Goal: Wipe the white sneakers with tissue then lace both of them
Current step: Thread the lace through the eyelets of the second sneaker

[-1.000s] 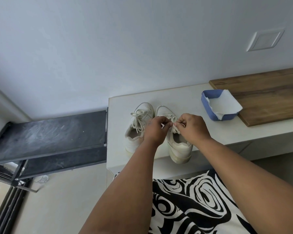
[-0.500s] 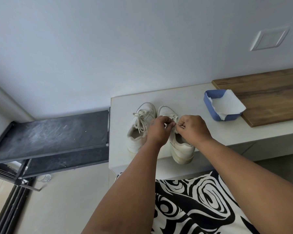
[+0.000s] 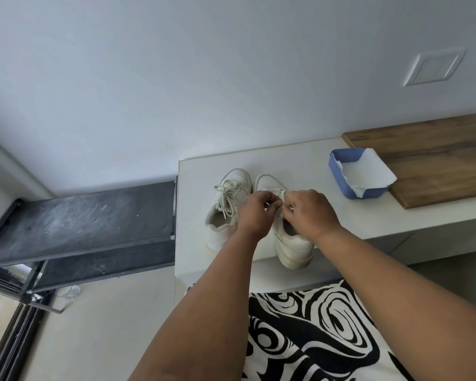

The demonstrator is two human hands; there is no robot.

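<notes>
Spanning the back, grey wall (image 3: 176,78) with a white switch plate (image 3: 434,67) upper right. White counter (image 3: 327,160) runs along it; dark metal rack (image 3: 80,221) sits at its left end, lower down. Wooden board (image 3: 437,155) lies on the counter's right part. Black-and-white patterned fabric (image 3: 313,334) fills the bottom foreground. Two white sneakers on the counter near its left end, side by side, toes to the wall: left sneaker (image 3: 226,207) laced, with loose lace ends; right sneaker (image 3: 289,243) partly under both hands. Blue tray (image 3: 341,180) with white tissue (image 3: 368,171) in it, touching the board's edge, right of the sneakers. Left hand (image 3: 256,213) and right hand (image 3: 311,210) meet over the right sneaker's tongue area, fingers of each curled and pinching its lace (image 3: 282,200).
</notes>
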